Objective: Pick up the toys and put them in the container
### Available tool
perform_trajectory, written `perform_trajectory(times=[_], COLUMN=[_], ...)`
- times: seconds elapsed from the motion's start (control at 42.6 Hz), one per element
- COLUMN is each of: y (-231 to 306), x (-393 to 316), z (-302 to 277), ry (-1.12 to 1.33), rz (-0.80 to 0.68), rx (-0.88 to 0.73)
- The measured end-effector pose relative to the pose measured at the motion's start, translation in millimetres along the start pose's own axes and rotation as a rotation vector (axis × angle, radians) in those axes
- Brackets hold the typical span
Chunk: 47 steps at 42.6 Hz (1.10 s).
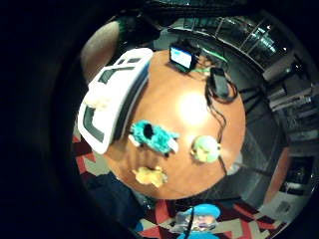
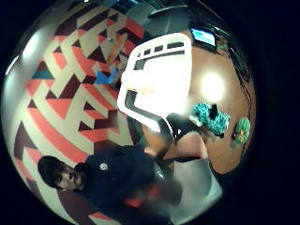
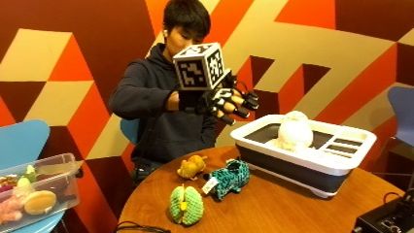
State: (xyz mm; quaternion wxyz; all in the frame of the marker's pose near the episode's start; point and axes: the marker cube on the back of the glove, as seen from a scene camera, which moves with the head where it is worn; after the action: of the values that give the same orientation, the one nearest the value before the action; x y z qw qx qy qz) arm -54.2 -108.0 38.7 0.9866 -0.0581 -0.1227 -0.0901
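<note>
Green plush [image 3: 185, 206] sits closest on your table [image 3: 278, 208].
Your hand [image 3: 216, 103] hangs empty, fingers relaxed, above the teal toy [image 3: 228, 178] and yellow toy [image 3: 191, 167]; white container [image 3: 310, 150] holds one cream plush [image 3: 294, 131].

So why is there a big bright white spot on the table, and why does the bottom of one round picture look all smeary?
In both palm views the bright spot is a lamp's glare on the shiny wooden table. In the thumb side palm view the person's dark sleeve is smeared because it is very close to the camera. In the outside view the teal toy looks sharp, with no glare.
</note>
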Motion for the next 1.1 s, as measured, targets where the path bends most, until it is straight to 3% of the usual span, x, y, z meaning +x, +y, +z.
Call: perform_trajectory(times=[0.188,0.376,0.517,0.799,0.963,1.104], y=[-2,1,6,6,10,6], x=[33,40,45,59,45,14], z=[83,159,186,185,156,98], ry=[0.007,0.138,0.231,0.1,0.069,0.073], rz=[0.073,0.048,0.01,0.053,0.072,0.043], rx=[-0.252,-0.373,-0.251,-0.052,-0.038,0.055])
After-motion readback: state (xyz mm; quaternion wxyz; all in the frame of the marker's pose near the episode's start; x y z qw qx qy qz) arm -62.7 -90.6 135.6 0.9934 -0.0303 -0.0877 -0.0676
